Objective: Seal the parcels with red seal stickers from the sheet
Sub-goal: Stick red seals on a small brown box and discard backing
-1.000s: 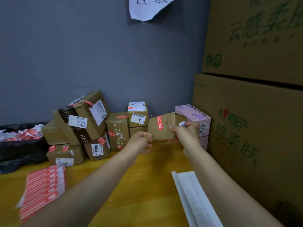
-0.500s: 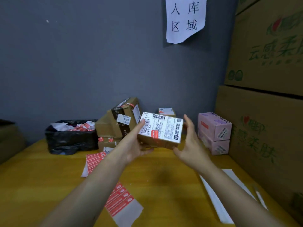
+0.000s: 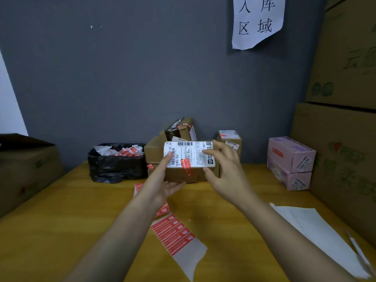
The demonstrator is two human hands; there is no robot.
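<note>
Left grip [image 3: 160, 186] clasps the parcel [image 3: 177, 174] from beneath, thumb lying on its white shipping label [image 3: 189, 151]; my right grip [image 3: 225, 171] pinches the parcel's right end, forefinger on top and thumb at the front edge. I hold it raised off the worktop [image 3: 81, 210], toward the back edge. One red seal sticker [image 3: 186, 164] folds over its front top edge. The sticker sheet [image 3: 175, 233] lies flat on the worktop beside my left forearm. Other parcels [image 3: 154, 151] are stacked at the back edge, with a black bag [image 3: 116, 165] just left of them.
</note>
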